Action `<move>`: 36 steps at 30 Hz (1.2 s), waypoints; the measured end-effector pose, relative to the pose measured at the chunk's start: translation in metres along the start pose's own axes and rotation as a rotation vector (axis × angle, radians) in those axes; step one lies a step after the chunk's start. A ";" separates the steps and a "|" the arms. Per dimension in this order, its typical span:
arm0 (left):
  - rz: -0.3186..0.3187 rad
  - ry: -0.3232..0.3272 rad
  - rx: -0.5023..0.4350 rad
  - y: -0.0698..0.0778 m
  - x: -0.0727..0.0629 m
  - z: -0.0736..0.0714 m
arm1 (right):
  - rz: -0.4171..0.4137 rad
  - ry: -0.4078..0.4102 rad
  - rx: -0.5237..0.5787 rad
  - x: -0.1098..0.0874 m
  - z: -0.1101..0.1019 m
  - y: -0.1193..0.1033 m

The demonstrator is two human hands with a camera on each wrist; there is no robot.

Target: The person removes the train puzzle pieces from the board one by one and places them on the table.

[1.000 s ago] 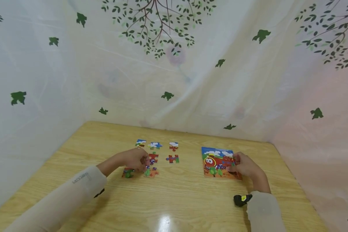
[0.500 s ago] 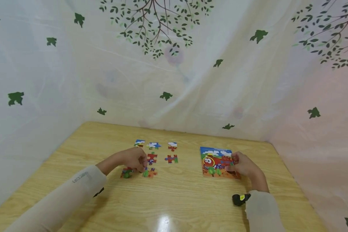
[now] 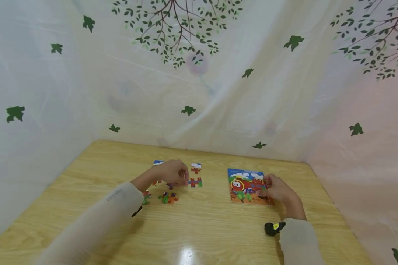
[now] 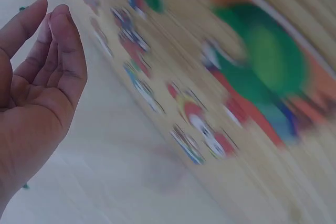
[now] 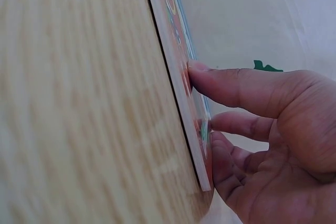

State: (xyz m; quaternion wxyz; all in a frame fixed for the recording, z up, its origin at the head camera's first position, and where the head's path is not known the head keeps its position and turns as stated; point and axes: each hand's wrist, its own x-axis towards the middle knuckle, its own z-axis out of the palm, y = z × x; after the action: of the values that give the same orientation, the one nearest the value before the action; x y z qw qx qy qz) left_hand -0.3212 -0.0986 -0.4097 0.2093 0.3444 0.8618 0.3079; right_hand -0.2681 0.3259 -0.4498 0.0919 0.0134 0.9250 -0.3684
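Note:
My left hand is over a group of loose jigsaw pieces on the table's left part, fingers bent and nothing visible between thumb and fingertips. Nearest its fingertips lies a red and green piece; behind that is a blue, white and red piece. Other pieces are partly hidden under the hand. Two lower pieces lie close together or joined. My right hand holds the right edge of a square picture puzzle board showing a red train with eyes, thumb on its face and fingers at its side.
The wooden table carries the pieces and the board. Behind it hangs a pale curtain printed with leaves and branches. A black wrist device is at the right sleeve.
My left hand has moved right and slightly away from me, from beside the lower pieces to the red and green one. The right hand stays on the board.

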 end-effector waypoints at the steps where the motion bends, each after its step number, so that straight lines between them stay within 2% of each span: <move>1: 0.008 -0.002 0.000 0.004 0.007 0.003 | -0.002 0.000 -0.001 0.000 0.000 0.000; 7: 0.035 -0.016 -0.009 0.030 0.047 0.023 | 0.003 0.000 -0.004 0.002 -0.001 0.003; 11: 0.059 -0.003 -0.022 0.043 0.071 0.039 | 0.005 0.004 -0.004 0.003 -0.001 0.004; 16: 0.114 0.023 0.015 0.060 0.102 0.058 | 0.001 0.007 0.004 0.003 0.000 0.004; 21: 0.112 0.042 0.031 0.079 0.127 0.079 | 0.003 0.001 0.018 0.002 -0.001 0.005; 27: 0.070 0.044 0.060 0.094 0.145 0.098 | -0.004 -0.003 0.019 0.002 -0.004 0.004; 30: 0.045 0.042 0.072 0.098 0.150 0.104 | -0.016 -0.010 0.021 0.001 -0.005 0.004; 36: 0.034 0.068 0.109 0.105 0.159 0.110 | -0.051 0.007 0.010 0.000 -0.005 0.007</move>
State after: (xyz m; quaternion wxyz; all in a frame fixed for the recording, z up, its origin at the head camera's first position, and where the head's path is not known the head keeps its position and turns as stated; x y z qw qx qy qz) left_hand -0.3161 0.1190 -0.4420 0.1557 0.3591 0.8780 0.2754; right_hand -0.2678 0.3344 -0.4509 0.0791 -0.0085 0.9234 -0.3754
